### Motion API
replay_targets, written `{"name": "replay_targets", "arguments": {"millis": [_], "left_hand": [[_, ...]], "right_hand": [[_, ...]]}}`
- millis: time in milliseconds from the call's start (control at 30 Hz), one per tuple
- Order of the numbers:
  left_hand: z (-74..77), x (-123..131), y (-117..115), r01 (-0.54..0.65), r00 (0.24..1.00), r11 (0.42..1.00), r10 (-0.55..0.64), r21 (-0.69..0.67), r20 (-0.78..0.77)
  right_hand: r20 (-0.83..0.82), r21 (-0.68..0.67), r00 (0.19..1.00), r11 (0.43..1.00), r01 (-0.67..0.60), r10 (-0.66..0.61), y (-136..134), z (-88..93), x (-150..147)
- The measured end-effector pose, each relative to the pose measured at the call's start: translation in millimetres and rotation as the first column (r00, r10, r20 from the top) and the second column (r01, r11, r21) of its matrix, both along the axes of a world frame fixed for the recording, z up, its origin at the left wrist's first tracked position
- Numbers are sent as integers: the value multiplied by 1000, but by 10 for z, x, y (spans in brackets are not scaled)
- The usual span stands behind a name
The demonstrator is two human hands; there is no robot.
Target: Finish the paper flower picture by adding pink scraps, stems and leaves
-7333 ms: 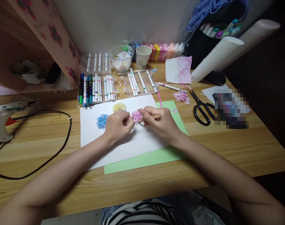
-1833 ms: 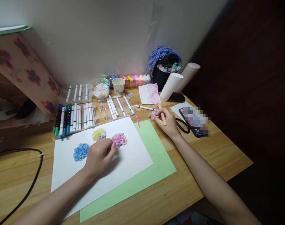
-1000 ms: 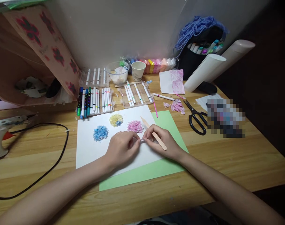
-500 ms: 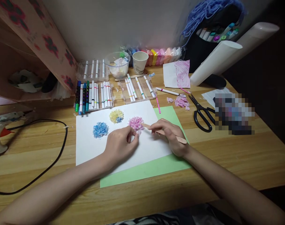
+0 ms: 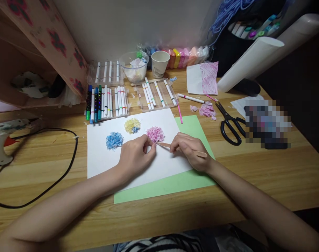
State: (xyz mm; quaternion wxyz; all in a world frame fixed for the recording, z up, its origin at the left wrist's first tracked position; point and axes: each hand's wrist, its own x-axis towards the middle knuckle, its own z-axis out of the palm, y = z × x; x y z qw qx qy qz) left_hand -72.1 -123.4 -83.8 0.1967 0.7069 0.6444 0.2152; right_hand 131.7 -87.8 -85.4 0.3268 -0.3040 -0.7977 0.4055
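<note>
White sheet [image 5: 167,164]: blue tuft [image 5: 114,140], 10 o'clock; yellow tuft [image 5: 131,124] with blue patch [image 5: 135,130], 11; mottled pink-and-white tuft [image 5: 155,133], 1. Plain green sheet [image 5: 159,187]: 3 to 6 o'clock.

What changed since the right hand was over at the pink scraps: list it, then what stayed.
The right hand has moved left, from the pink scraps to over the white sheet, keeping its hold on the wooden stick. The stick has turned from pointing away to pointing left, its tip at the near edge of the pink cluster. The left hand stayed beside it; the blue cluster and yellow cluster stayed put.
</note>
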Motion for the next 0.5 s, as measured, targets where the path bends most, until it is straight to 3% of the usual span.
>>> {"name": "replay_targets", "arguments": {"millis": [300, 500], "left_hand": [[24, -24, 31, -38, 995, 999, 37, 4, 90], [13, -89, 103, -108, 973, 993, 98, 38, 209]], "right_hand": [[14, 11, 1000, 1000, 19, -19, 1, -24, -19], [31, 111, 1000, 994, -2, -2, 33, 20, -75]]}}
